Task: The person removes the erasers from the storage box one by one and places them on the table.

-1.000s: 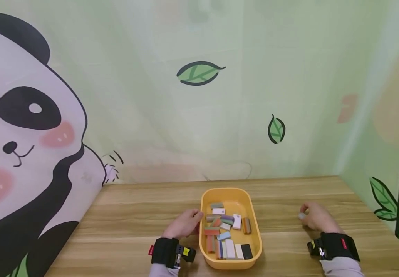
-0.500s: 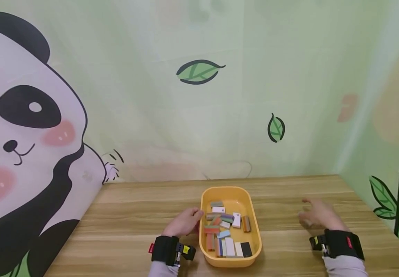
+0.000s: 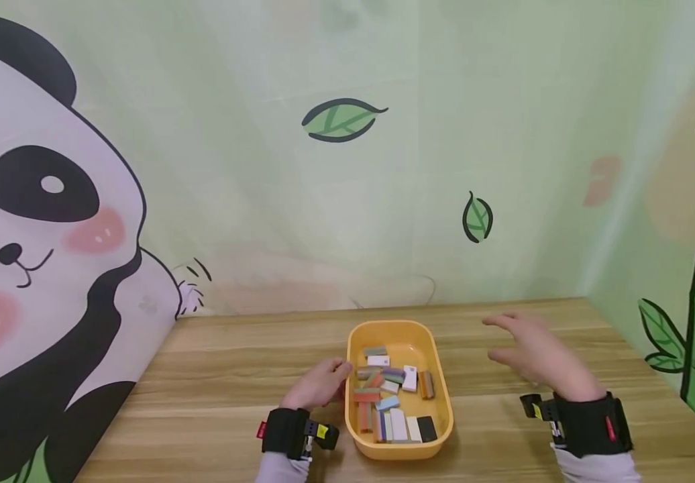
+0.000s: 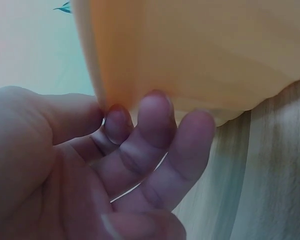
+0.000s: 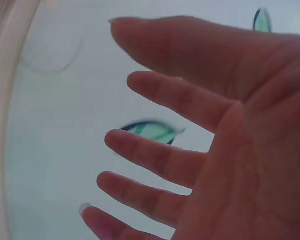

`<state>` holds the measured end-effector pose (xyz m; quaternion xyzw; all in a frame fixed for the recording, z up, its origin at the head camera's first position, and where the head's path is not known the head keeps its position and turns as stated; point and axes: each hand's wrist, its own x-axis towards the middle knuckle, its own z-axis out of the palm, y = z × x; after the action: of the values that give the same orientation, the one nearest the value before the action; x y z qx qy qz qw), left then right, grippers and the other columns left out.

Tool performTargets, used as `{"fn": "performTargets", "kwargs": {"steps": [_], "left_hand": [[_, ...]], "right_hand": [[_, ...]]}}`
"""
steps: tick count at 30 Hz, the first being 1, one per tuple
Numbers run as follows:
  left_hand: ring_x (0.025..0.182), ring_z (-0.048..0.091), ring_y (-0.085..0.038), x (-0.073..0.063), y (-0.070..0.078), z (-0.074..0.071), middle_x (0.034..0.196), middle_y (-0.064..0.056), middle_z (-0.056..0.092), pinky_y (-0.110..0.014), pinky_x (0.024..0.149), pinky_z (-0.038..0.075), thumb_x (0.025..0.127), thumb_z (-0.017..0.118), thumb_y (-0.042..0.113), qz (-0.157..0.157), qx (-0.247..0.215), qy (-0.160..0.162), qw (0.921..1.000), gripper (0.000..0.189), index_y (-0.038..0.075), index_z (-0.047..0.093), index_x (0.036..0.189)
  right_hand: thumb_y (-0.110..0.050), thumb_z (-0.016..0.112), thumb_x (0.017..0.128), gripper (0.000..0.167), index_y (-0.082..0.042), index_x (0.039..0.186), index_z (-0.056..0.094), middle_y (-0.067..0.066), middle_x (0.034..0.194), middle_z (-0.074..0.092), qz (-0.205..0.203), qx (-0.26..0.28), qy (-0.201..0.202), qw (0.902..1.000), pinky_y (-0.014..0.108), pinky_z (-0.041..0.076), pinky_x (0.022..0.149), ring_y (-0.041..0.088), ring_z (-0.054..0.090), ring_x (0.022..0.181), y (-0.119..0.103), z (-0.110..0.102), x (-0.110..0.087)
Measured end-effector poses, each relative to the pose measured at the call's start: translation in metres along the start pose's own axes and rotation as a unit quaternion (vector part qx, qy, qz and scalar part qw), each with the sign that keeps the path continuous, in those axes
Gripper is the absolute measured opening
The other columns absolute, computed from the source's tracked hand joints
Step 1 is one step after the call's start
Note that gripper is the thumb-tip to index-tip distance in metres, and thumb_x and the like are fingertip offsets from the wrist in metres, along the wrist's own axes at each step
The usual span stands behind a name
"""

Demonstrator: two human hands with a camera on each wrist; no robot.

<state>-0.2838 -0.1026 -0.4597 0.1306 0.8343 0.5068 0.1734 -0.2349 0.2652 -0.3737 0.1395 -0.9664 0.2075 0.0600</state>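
Note:
A yellow plastic bin [image 3: 402,453] with rounded corners stands on the wooden table. Inside lie several small rectangular blocks resembling erasers: white blocks [image 3: 398,424], a black block [image 3: 426,428], a light blue block [image 3: 387,403] and striped multicoloured blocks [image 3: 426,385]. My left hand [image 3: 317,384] pinches the bin's left rim; the left wrist view shows the thumb and curled fingertips [image 4: 155,112] at the yellow wall. To the right of the bin, my right hand [image 3: 543,355] is raised over the table with fingers spread. Its palm [image 5: 230,160] faces the right wrist camera, bare.
The wooden table [image 3: 251,349] runs back to a pale green cloth backdrop [image 3: 251,168] printed with a panda and leaves. Another stretch of printed cloth [image 3: 637,268] borders the right side. Each wrist wears a black strap with a small camera.
The right hand has opened and lifted up and slightly left; the small pale piece at its fingertips a second ago no longer shows. The left hand stays at the bin's rim.

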Motion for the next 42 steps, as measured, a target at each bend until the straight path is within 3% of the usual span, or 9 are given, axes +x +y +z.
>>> {"fn": "performTargets", "kwargs": {"steps": [9, 17, 22, 25, 32, 37, 42], "left_hand": [[0.072, 0.056, -0.013, 0.000, 0.001, 0.001, 0.080, -0.003, 0.057, -0.029, 0.070, 0.052, 0.113, 0.039, 0.021, 0.004, -0.017, -0.001, 0.9998, 0.035, -0.006, 0.061, 0.112], [0.072, 0.055, -0.015, 0.000, 0.001, 0.002, 0.077, -0.001, 0.055, -0.029, 0.068, 0.050, 0.113, 0.039, 0.021, 0.006, -0.006, -0.006, 0.9999, 0.035, -0.005, 0.062, 0.109], [0.072, 0.056, -0.014, 0.000, 0.001, 0.003, 0.079, -0.002, 0.056, -0.029, 0.069, 0.051, 0.113, 0.038, 0.021, 0.006, -0.009, -0.010, 0.9999, 0.035, -0.005, 0.062, 0.112], [0.073, 0.056, -0.015, 0.000, 0.001, 0.002, 0.080, -0.003, 0.057, -0.029, 0.069, 0.051, 0.113, 0.038, 0.022, 0.005, -0.005, -0.012, 0.9999, 0.035, -0.005, 0.062, 0.112], [0.074, 0.057, -0.015, -0.001, 0.000, 0.001, 0.082, -0.003, 0.059, -0.030, 0.069, 0.050, 0.113, 0.038, 0.023, 0.012, 0.007, -0.004, 0.9999, 0.035, -0.003, 0.063, 0.112], [0.072, 0.055, -0.015, -0.001, 0.000, 0.001, 0.079, -0.002, 0.056, -0.029, 0.067, 0.046, 0.113, 0.039, 0.023, 0.010, 0.013, 0.001, 0.9999, 0.035, -0.002, 0.063, 0.109], [0.073, 0.056, -0.014, 0.000, 0.000, 0.001, 0.080, -0.002, 0.057, -0.028, 0.068, 0.049, 0.113, 0.039, 0.023, 0.009, 0.012, 0.000, 0.9999, 0.035, -0.003, 0.062, 0.111]], "right_hand": [[-0.020, 0.078, 0.090, 0.054, -0.007, 0.140, 0.062, 0.030, 0.142, 0.056, -0.034, -0.013, -0.034, 0.9988, 0.067, 0.046, 0.101, 0.053, 0.054, 0.127, -0.044, 0.007, 0.002], [-0.021, 0.077, 0.093, 0.050, -0.016, 0.141, 0.064, 0.020, 0.141, 0.060, -0.003, -0.039, -0.096, 0.9946, 0.062, 0.051, 0.099, 0.042, 0.061, 0.123, -0.071, 0.021, 0.002], [-0.021, 0.082, 0.089, 0.047, -0.015, 0.134, 0.068, 0.018, 0.140, 0.062, -0.011, -0.037, -0.109, 0.9933, 0.060, 0.050, 0.102, 0.040, 0.061, 0.126, -0.085, 0.029, 0.003], [-0.021, 0.084, 0.087, 0.044, -0.013, 0.129, 0.071, 0.018, 0.134, 0.065, -0.034, -0.042, -0.119, 0.9914, 0.058, 0.051, 0.102, 0.038, 0.062, 0.121, -0.091, 0.037, 0.006], [-0.017, 0.085, 0.084, 0.034, -0.009, 0.117, 0.076, 0.009, 0.110, 0.072, -0.092, -0.045, -0.135, 0.9854, 0.045, 0.055, 0.085, 0.022, 0.066, 0.093, -0.098, 0.063, 0.011], [-0.018, 0.085, 0.084, 0.033, -0.012, 0.115, 0.077, 0.007, 0.110, 0.074, -0.063, -0.060, -0.166, 0.9823, 0.047, 0.057, 0.084, 0.023, 0.069, 0.098, -0.104, 0.079, 0.013], [-0.020, 0.088, 0.079, 0.029, -0.016, 0.106, 0.079, 0.002, 0.103, 0.077, -0.056, -0.095, -0.166, 0.9799, 0.051, 0.055, 0.079, 0.024, 0.071, 0.094, -0.107, 0.089, 0.013]]}}
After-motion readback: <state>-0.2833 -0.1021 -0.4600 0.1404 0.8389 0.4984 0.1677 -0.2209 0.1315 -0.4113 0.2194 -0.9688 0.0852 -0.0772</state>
